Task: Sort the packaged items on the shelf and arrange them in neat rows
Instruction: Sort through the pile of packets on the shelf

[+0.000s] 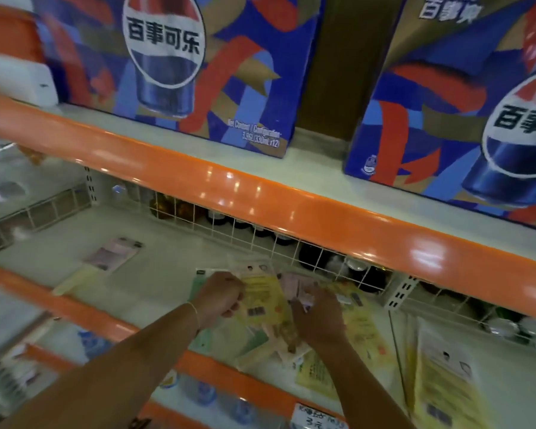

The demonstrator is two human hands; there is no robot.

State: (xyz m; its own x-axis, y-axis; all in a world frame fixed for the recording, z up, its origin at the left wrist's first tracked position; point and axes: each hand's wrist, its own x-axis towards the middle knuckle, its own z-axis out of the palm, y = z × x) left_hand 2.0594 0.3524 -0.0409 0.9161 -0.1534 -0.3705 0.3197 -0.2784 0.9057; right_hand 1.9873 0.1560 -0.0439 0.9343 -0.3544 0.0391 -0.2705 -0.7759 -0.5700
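Head view is showing the left hand (pixel 220 294) with its fingers (pixel 234 305) curling round the edge of a yellow packet (pixel 262 300), gripping it. At three o'clock of it, the right hand (pixel 317 317) is reaching into the pile of flat packets (pixel 279 342); whether its fingers are clamping anything I cannot tell. The pile is lying on the middle shelf (pixel 155 261). At ten o'clock a pink packet (pixel 113 253) is lying apart. Above, at twelve o'clock, blue cola cartons (pixel 198 66) are standing.
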